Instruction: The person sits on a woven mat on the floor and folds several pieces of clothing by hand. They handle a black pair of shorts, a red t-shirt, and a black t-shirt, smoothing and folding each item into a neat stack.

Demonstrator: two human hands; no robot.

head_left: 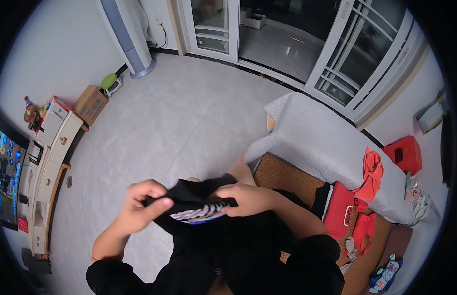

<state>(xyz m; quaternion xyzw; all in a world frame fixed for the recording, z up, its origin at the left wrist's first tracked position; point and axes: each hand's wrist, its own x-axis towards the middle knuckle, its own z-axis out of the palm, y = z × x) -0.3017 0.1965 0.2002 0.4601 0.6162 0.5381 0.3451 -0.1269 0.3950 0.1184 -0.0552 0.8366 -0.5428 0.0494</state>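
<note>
In front of my body I hold up a black garment (188,193) with a white, wavy print and a strip of blue on it. My left hand (142,205) pinches its left end between thumb and fingers. On the other end my right hand (251,198) is closed, thumb on the near side. The cloth is bunched between the hands and slightly blurred, so its exact kind does not show. Its lower part merges with my black top.
At right, a couch with a brown woven seat (282,172) and grey quilted cover (317,128) bears a folded red garment (338,209) and coral cloth (372,172). A red stool (404,153) stands behind. A low cabinet (61,135) and screen (6,172) line the left wall.
</note>
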